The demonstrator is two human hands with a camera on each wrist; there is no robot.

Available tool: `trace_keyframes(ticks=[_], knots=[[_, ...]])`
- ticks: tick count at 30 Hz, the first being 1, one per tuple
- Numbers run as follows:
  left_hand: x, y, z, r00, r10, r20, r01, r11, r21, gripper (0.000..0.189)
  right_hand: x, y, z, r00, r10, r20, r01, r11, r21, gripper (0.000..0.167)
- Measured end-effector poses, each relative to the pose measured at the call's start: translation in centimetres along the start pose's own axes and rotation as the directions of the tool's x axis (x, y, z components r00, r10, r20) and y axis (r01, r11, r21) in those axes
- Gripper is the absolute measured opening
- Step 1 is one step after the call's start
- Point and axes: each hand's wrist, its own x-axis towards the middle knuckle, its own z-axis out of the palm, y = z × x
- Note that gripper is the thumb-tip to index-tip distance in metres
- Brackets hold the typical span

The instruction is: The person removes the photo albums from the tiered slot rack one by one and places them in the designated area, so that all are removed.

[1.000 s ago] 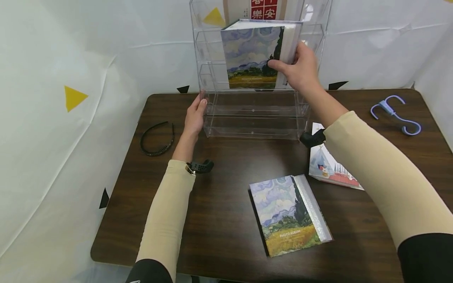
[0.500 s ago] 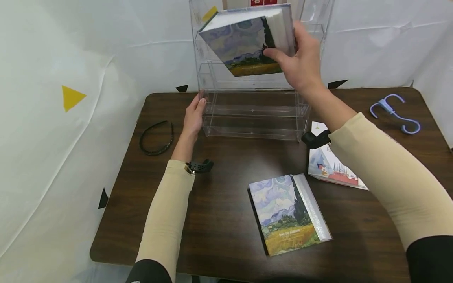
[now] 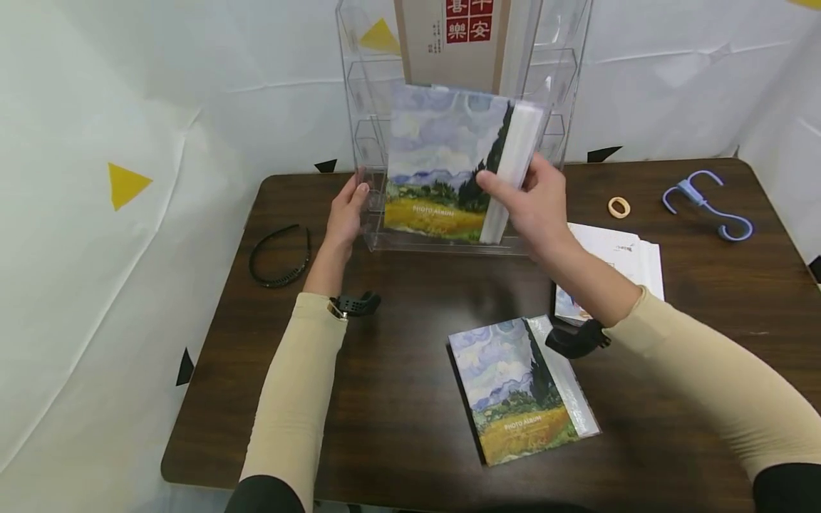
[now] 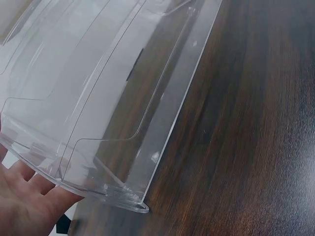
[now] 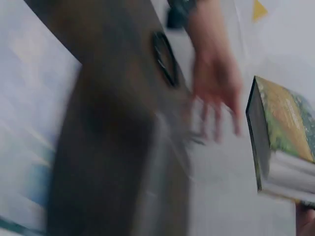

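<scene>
My right hand grips a thick photo album by its page-edge side, thumb on the front cover. The cover is a painted landscape with a cypress and a yellow field. Held in front of a clear acrylic rack, the album hides part of its lower tiers. In the right wrist view, the held album is at the right. My left hand rests against the rack's left side; the left wrist view shows its fingers at the clear side edge. A matching photo album lies on the table below.
A beige album with red characters stands in the upper rack. On the dark table are a black headband at left, and a white book, wooden ring and blue hook at right.
My right hand has lifted the album out of the rack's middle tier, tilting it, then brought it down and forward. The beige album shows more fully. My left hand stays at the rack's side.
</scene>
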Motion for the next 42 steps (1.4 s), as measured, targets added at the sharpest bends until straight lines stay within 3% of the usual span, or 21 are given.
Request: trace_keyframes(ticks=[2, 4, 6, 9, 12, 15, 25, 32, 36, 38, 42], knots=[[-0.1, 0.0, 0.0, 1.0, -0.003, 0.014, 0.003, 1.0, -0.006, 0.048, -1.6, 1.1, 0.1, 0.99, 0.132, 0.044, -0.131, 0.991, -0.012, 0.05], [-0.2, 0.0, 0.0, 1.0, 0.002, 0.017, -0.002, 1.0, 0.0, 0.049, -3.0, 2.1, 0.3, 0.962, 0.255, 0.095, -0.252, 0.967, -0.043, 0.054], [-0.2, 0.0, 0.0, 1.0, 0.01, 0.017, -0.01, 1.0, 0.012, 0.049, -4.3, 2.9, 0.6, 0.922, 0.359, 0.146, -0.352, 0.933, -0.071, 0.057], [0.0, 0.1, -0.1, 1.0, 0.015, 0.015, -0.016, 1.0, 0.022, 0.048, -5.7, 3.9, 1.2, 0.845, 0.484, 0.228, -0.475, 0.874, -0.099, 0.061], [0.1, 0.2, -0.2, 0.999, 0.021, 0.025, -0.022, 0.999, 0.031, 0.049, -6.9, 4.8, 1.9, 0.773, 0.562, 0.293, -0.555, 0.824, -0.116, 0.06], [0.2, 0.2, -0.4, 0.999, 0.026, 0.038, -0.028, 0.999, 0.035, 0.05, -7.7, 5.7, 2.8, 0.727, 0.605, 0.325, -0.597, 0.791, -0.137, 0.058], [0.0, 0.2, -0.4, 0.998, 0.015, 0.061, -0.016, 1.0, 0.021, 0.051, -8.2, 8.7, 5.1, 0.683, 0.648, 0.336, -0.656, 0.747, -0.109, 0.053], [-0.1, 0.2, -0.3, 0.998, 0.019, 0.058, -0.019, 1.0, -0.002, 0.051, -8.0, 8.7, 7.1, 0.685, 0.63, 0.367, -0.644, 0.758, -0.1, 0.05], [-0.1, 0.2, -0.3, 0.998, 0.019, 0.053, -0.019, 1.0, 0.006, 0.051, -7.8, 8.9, 7.9, 0.674, 0.627, 0.391, -0.639, 0.76, -0.118, 0.047], [-0.2, 0.2, -0.3, 0.998, 0.019, 0.053, -0.02, 1.0, 0.01, 0.051, -7.7, 9.1, 8.1, 0.653, 0.638, 0.407, -0.644, 0.751, -0.144, 0.044], [-0.3, 0.2, -0.2, 0.998, 0.012, 0.056, -0.013, 1.0, 0.011, 0.05, -7.6, 9.4, 8.1, 0.589, 0.671, 0.449, -0.669, 0.717, -0.194, 0.04]])
